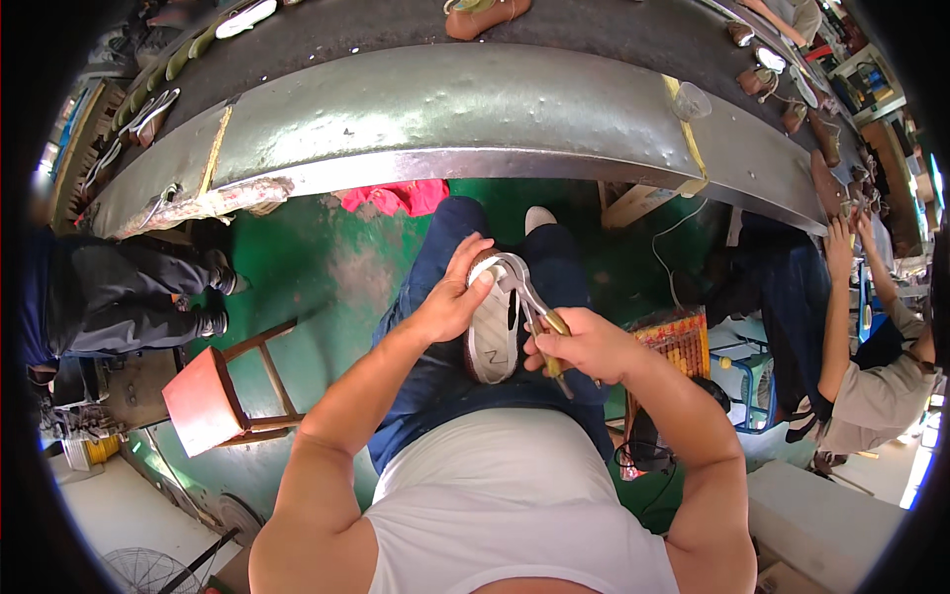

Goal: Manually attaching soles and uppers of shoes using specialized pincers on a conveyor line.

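My left hand [457, 297] is wrapped round the far end of a shoe [492, 340], its thumb pressed on the pale underside. The shoe lies bottom up over my lap, with a whitish rim around the sole and a small dark mark near its near end. Closed around yellowish handles, my right hand [584, 346] grips a pair of pincers [529, 295]. Their curved metal head rests at the far right edge of the shoe, close to my left thumb. I cannot see what lies between the jaws.
Ahead runs a metal-edged bench [445, 109] with a dark top bearing a brown shoe [488, 17] and several shoes at both ends. A red-topped stool [205, 401] stands left. One person [158, 297] is at left; another person [881, 396] works at right. Pink cloth [396, 196] lies under the bench.
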Action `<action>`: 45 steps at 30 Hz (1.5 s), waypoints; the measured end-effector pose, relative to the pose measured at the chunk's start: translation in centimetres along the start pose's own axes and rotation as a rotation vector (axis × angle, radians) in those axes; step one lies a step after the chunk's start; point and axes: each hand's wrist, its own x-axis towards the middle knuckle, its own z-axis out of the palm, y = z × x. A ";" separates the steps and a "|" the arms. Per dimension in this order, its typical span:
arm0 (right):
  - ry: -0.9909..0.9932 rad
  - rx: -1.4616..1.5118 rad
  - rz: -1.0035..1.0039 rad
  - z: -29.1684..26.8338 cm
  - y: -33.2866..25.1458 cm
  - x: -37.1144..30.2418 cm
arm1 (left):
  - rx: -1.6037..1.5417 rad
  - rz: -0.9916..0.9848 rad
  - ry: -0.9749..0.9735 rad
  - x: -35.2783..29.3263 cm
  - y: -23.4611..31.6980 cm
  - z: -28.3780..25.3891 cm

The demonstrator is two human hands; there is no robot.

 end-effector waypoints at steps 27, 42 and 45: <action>0.134 -0.415 -0.003 -1.5 1.9 -0.1 | -0.275 -0.285 0.115 2.4 1.4 0.1; 0.668 -0.451 -0.267 0.1 5.0 6.2 | -0.224 -0.287 -0.158 -0.9 0.0 0.3; 0.706 -0.419 -0.296 -0.3 7.0 8.5 | 0.103 -0.287 -0.284 -0.1 3.6 -0.6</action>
